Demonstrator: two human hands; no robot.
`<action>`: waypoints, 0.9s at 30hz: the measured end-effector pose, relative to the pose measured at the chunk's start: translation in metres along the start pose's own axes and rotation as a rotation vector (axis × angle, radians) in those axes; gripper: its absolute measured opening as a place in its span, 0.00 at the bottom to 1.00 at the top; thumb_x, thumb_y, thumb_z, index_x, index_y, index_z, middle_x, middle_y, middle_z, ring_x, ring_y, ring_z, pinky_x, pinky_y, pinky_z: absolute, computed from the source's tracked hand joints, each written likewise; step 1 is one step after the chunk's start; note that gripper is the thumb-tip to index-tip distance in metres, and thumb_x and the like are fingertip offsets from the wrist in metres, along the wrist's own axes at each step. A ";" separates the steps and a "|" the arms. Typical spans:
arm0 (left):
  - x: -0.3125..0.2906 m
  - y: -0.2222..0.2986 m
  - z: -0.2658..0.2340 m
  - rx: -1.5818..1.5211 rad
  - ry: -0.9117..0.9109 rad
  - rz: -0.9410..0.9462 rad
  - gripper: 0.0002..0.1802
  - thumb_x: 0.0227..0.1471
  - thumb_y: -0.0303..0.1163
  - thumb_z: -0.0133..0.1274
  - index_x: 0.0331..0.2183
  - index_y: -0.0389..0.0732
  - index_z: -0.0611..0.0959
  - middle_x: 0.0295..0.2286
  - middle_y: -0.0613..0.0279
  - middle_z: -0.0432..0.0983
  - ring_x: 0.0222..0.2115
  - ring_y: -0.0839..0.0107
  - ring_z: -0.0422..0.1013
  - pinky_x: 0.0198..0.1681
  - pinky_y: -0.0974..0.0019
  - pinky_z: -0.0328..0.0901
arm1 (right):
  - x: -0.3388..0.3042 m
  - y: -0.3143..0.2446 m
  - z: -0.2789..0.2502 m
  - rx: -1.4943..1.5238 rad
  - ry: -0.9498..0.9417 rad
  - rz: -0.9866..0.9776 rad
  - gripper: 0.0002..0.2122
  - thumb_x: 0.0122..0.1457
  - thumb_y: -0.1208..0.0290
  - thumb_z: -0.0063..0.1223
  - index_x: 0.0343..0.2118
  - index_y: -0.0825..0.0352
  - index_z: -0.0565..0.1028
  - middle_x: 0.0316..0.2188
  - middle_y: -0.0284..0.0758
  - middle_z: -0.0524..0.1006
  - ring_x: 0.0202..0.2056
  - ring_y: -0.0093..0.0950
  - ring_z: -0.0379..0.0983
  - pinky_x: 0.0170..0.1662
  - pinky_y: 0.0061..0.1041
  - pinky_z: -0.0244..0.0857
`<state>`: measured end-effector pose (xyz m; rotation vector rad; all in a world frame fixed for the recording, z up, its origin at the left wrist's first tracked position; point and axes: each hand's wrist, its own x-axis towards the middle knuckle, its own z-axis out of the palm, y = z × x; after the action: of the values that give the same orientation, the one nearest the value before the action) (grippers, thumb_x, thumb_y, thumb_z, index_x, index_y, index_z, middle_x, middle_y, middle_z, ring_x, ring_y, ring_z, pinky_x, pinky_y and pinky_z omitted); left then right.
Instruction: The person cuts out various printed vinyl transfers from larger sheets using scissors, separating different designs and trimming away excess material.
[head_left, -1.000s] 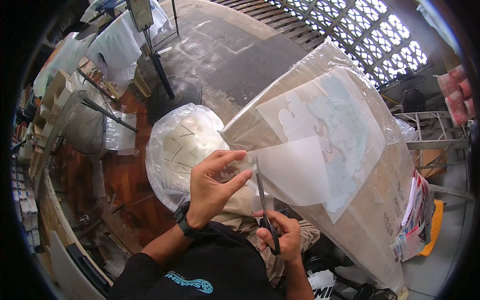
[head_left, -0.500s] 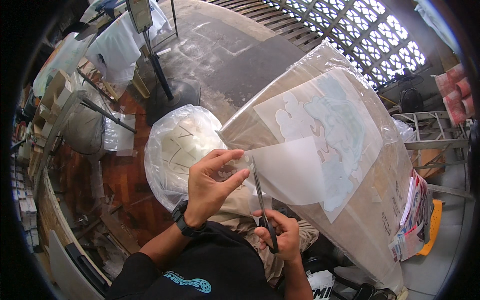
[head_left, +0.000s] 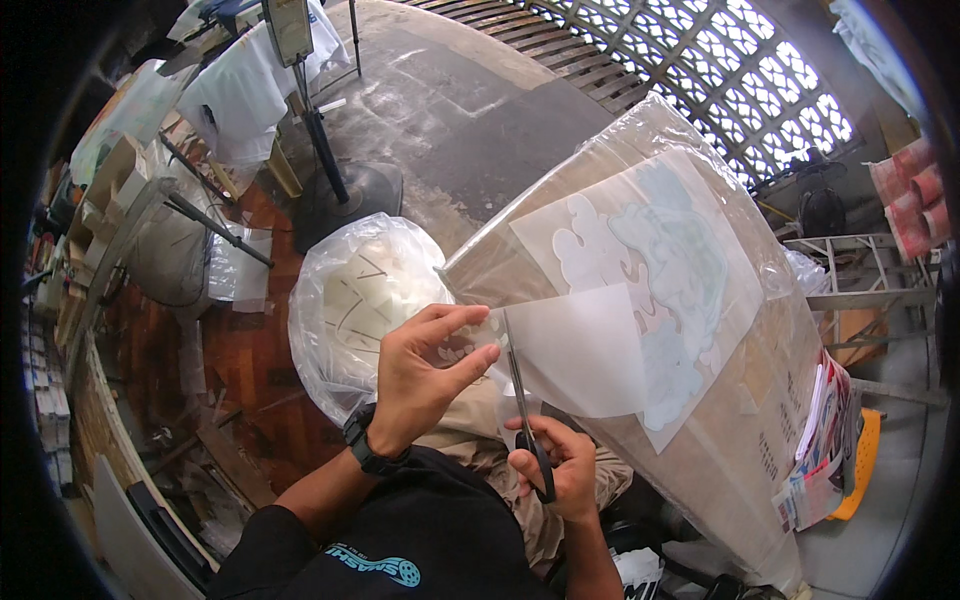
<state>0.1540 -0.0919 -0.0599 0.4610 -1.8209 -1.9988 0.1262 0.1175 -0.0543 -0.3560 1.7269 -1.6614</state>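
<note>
My left hand (head_left: 428, 365), with a dark watch at its wrist, pinches the left end of a translucent white sheet (head_left: 590, 355) between thumb and fingers. Small pale cut shapes show at that end, partly behind the thumb. My right hand (head_left: 560, 468) grips black-handled scissors (head_left: 516, 385), fingers in the loops. Their long blades point up and meet the sheet just right of my left fingertips; whether the blades are fully closed is hard to see. The sheet's right part overlaps a larger sheet with pale blue and white cut-out shapes (head_left: 680, 265).
That larger sheet lies on a plastic-wrapped brown board (head_left: 760, 400) at my right. Before me stands a clear plastic bag (head_left: 330, 330) with whitish pieces inside. Behind it is a stand with a round black base (head_left: 350, 195). A metal ladder (head_left: 865, 298) and folded papers (head_left: 815, 430) are far right.
The view has shifted slightly, so the board and its sheets sit a little lower. Both hands keep nearly the same hold, with the scissors still at the sheet.
</note>
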 end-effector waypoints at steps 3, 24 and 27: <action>0.000 -0.001 0.000 0.014 0.002 0.005 0.20 0.49 0.21 0.65 0.46 0.31 0.83 0.42 0.58 0.78 0.37 0.77 0.76 0.39 0.76 0.72 | 0.001 0.000 -0.001 -0.018 -0.010 0.000 0.20 0.57 0.68 0.67 0.46 0.78 0.75 0.18 0.27 0.72 0.16 0.14 0.68 0.19 0.15 0.60; 0.001 0.006 0.000 0.153 0.106 0.235 0.21 0.48 0.23 0.66 0.47 0.33 0.83 0.42 0.58 0.78 0.38 0.75 0.75 0.39 0.76 0.69 | 0.012 -0.007 -0.003 0.075 -0.013 0.089 0.22 0.57 0.65 0.68 0.49 0.73 0.75 0.21 0.24 0.71 0.19 0.11 0.66 0.20 0.14 0.59; 0.027 0.047 0.007 0.390 0.033 0.518 0.23 0.45 0.23 0.66 0.47 0.33 0.83 0.42 0.54 0.78 0.41 0.71 0.75 0.42 0.72 0.69 | 0.015 -0.004 -0.004 0.094 -0.021 0.120 0.21 0.56 0.66 0.68 0.49 0.72 0.75 0.20 0.24 0.71 0.19 0.12 0.65 0.20 0.14 0.59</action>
<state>0.1304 -0.1024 -0.0120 0.1044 -2.0540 -1.2944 0.1117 0.1110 -0.0550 -0.2204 1.6163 -1.6396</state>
